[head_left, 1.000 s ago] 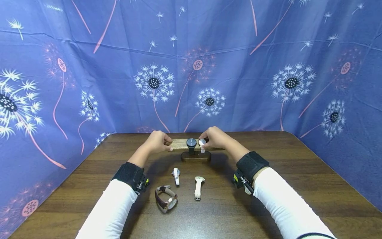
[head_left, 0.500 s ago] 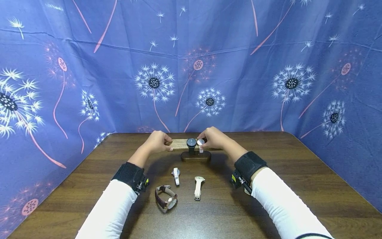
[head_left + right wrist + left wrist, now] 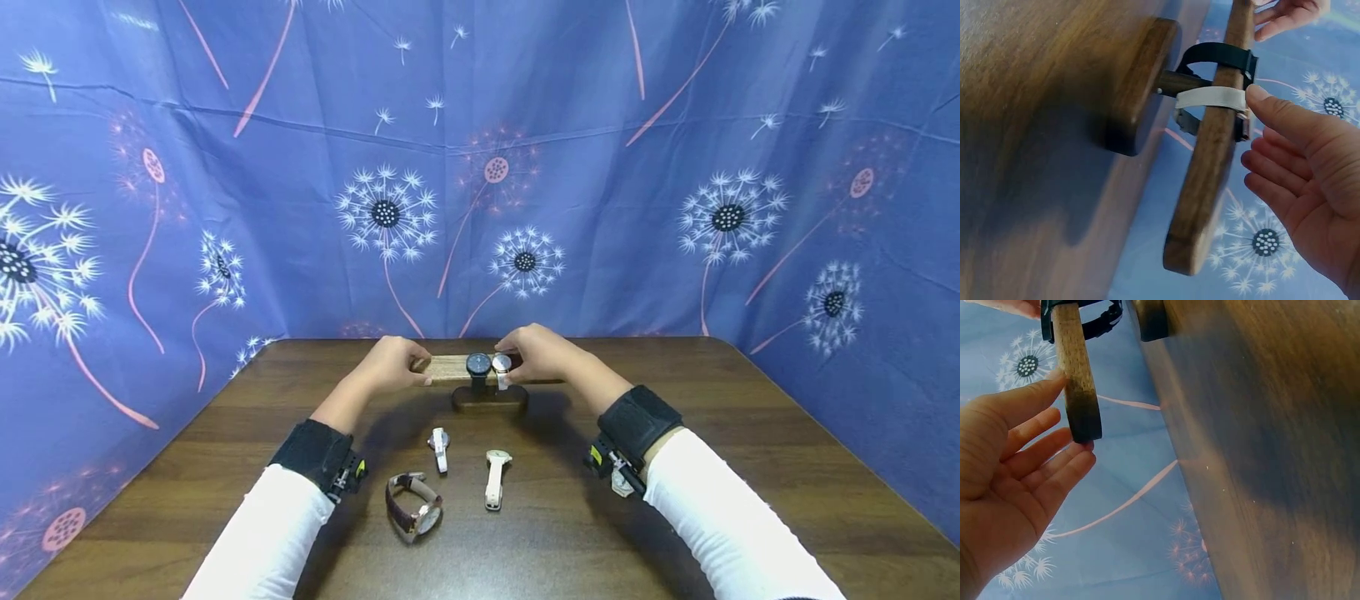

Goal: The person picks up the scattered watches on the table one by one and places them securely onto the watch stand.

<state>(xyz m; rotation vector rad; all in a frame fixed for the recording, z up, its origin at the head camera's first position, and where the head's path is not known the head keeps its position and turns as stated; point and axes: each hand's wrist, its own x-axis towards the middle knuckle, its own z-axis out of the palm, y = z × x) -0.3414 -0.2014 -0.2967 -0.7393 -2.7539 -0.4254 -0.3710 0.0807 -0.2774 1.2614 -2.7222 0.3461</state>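
White-strapped watch (image 3: 1213, 97) being pinched on a wooden bar (image 3: 1200, 181) by the right hand (image 3: 543, 350)

The watch is circling the bar just right of its middle, close beside a black watch (image 3: 478, 364). The right thumb is pressing on its strap edge, and the fingers are closing in from the opposite side. The left hand (image 3: 385, 365) is holding the bar's left end, thumb on 1 side and fingers curling behind.

The stand's dark base (image 3: 489, 402) is sitting near the far edge of the worktop (image 3: 750, 492), roughly midway between the left and right edges. Nearer the front edge, 3 more pieces are lying: a small white watch (image 3: 440, 454), a cream watch (image 3: 494, 485) and, closest to that edge, a brown-strapped watch (image 3: 402, 517), its strap forming a loop. Black cuffs (image 3: 640, 427) are wrapping both wrists; a blue dandelion curtain (image 3: 600, 83) is hanging behind.
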